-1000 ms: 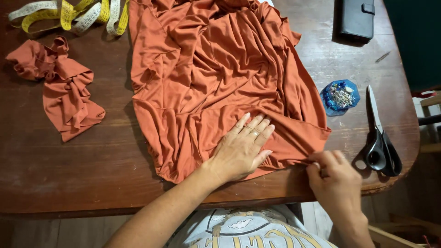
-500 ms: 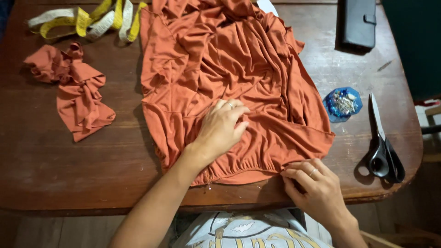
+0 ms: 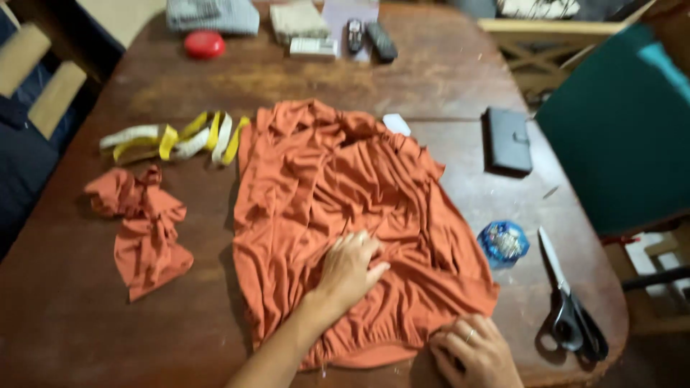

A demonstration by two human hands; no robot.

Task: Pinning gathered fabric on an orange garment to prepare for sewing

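A large piece of rust-orange fabric (image 3: 345,187) lies rumpled on the brown wooden table (image 3: 359,79). My left hand (image 3: 348,273) rests flat on the fabric's lower middle, fingers slightly apart, pressing it down. My right hand (image 3: 474,352) is curled at the fabric's lower right edge, near the table's front, pinching the hem there. A ring shows on one of its fingers.
A smaller orange fabric scrap (image 3: 140,226) lies at the left, a yellow-white measuring tape (image 3: 176,136) above it. Scissors (image 3: 568,309) and a small blue pin container (image 3: 503,243) sit at the right, a dark wallet-like case (image 3: 509,140) farther back. Small items line the far edge.
The view has tilted up, showing more of the table's far side. My left hand slid up and left over the fabric; my right hand stays at the hem.
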